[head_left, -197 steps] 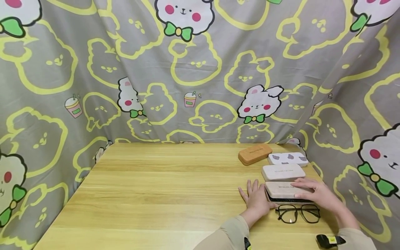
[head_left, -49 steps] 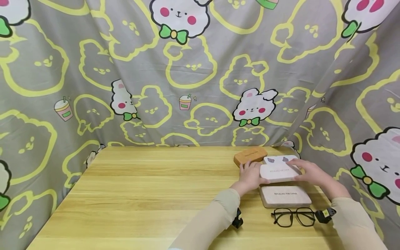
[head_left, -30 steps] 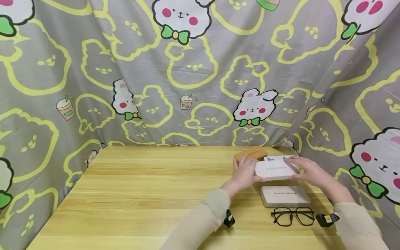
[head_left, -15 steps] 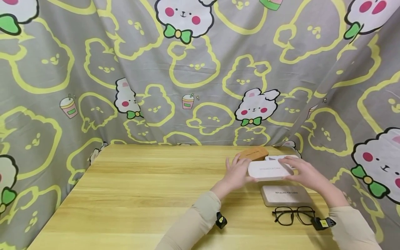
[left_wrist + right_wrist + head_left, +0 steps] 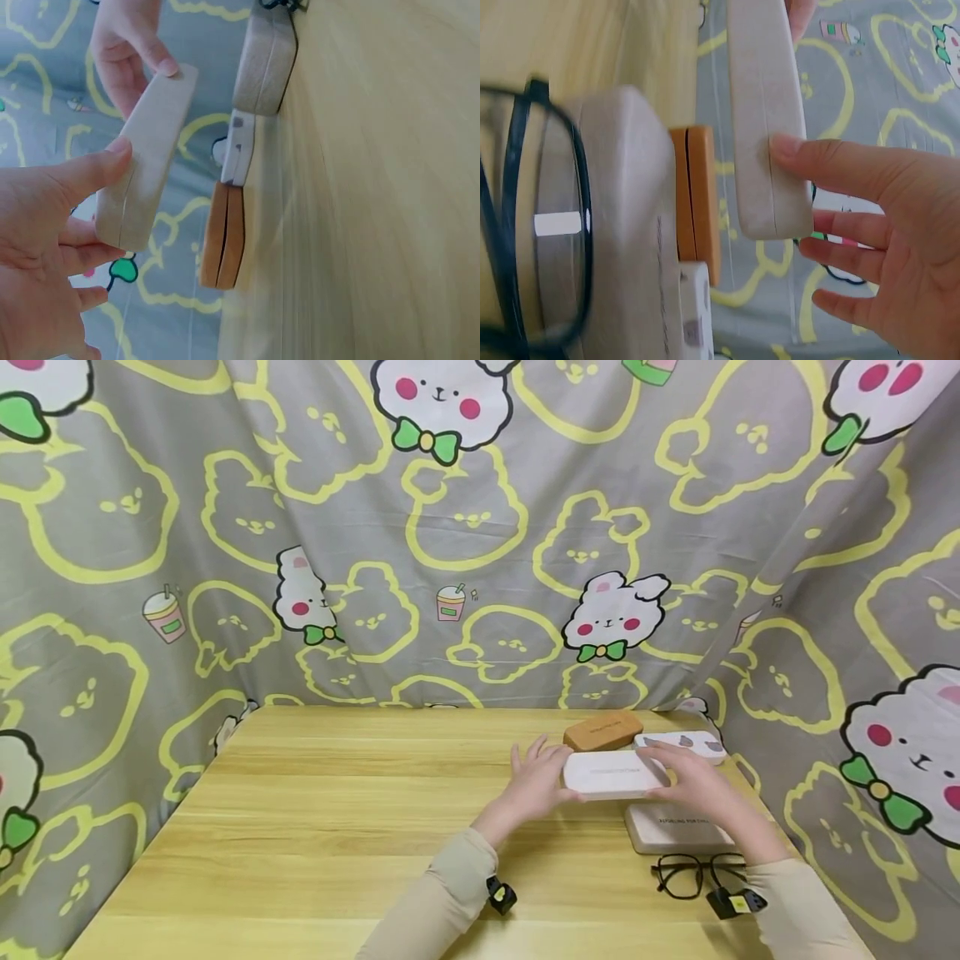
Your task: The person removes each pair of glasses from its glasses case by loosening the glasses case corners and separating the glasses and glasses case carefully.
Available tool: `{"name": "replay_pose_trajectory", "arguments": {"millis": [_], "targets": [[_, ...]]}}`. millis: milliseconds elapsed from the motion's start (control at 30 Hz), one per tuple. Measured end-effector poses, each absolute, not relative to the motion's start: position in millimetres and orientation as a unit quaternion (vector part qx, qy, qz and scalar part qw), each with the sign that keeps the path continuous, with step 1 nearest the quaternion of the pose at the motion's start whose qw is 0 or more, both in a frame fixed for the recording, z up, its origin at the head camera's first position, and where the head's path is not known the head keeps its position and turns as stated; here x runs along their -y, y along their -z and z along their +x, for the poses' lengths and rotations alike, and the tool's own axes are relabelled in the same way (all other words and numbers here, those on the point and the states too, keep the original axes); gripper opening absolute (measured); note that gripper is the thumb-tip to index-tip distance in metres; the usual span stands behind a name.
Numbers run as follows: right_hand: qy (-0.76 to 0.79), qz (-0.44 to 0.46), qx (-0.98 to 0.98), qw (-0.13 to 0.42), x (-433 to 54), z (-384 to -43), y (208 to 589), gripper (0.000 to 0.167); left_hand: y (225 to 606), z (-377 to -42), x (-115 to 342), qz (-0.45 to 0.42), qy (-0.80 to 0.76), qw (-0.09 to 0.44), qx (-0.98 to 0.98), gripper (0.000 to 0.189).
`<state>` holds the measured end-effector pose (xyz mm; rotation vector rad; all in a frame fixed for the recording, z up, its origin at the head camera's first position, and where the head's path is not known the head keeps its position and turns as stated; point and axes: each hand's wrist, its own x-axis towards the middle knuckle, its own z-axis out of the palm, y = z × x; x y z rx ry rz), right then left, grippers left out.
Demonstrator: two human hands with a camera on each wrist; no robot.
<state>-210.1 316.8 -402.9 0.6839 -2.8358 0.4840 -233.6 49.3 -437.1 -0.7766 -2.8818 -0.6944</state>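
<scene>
A pale glasses case (image 5: 613,777) with faint lettering on its lid is held level between my two hands, lid closed. My left hand (image 5: 532,783) grips its left end, thumb on the near side and fingers behind. At the other end, my right hand (image 5: 701,789) pinches it between thumb and fingers. Both wrist views show the held case (image 5: 154,154) raised off the table. A beige glasses case (image 5: 675,831) lies nearest my right forearm, partly covered by it. Black-framed eyeglasses (image 5: 701,881) sit in front of that case, partly behind the right wrist's camera.
At the table's back right lie an orange-brown glasses case (image 5: 603,731) and a white case with grey motifs (image 5: 701,743). The wooden table (image 5: 337,835) spreads to the left. A grey cartoon-print curtain (image 5: 480,543) stands along its back and sides.
Both hands have brought the pale case leftward from its place in the row, in front of the patterned one. Earlier, they were at the beige case, whose lid stood partly raised; it is closed now.
</scene>
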Motion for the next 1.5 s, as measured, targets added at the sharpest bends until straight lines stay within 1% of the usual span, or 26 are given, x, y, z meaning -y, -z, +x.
{"name": "replay_pose_trajectory", "arguments": {"millis": [333,633,733,967,1100,1333,1500], "targets": [[-0.167,0.209,0.959,0.095,-288.1,-204.2,410.3,0.065,439.9,-229.2,-19.7,-0.26,0.228,0.037,0.937,0.077],[-0.181,0.207,0.957,0.095,-272.0,-203.7,421.3,0.065,443.4,-226.0,-2.6,-0.251,0.23,0.016,0.94,0.078],[-0.187,0.199,0.958,0.086,-268.1,-204.4,426.2,0.065,446.3,-225.3,1.3,-0.249,0.241,0.009,0.938,0.078],[-0.194,0.187,0.961,0.056,-260.7,-206.9,436.2,0.067,451.2,-224.7,7.4,-0.244,0.247,-0.011,0.938,0.079],[-0.179,0.193,0.963,0.055,-258.2,-207.4,441.2,0.068,454.9,-226.0,8.2,-0.236,0.25,-0.024,0.939,0.08],[-0.169,0.192,0.966,0.051,-256.0,-205.1,445.4,0.068,461.2,-223.6,6.0,-0.21,0.292,-0.062,0.931,0.077],[-0.165,0.191,0.967,0.042,-255.2,-202.7,447.5,0.069,466.7,-223.0,4.1,-0.197,0.297,-0.074,0.931,0.078]]}}
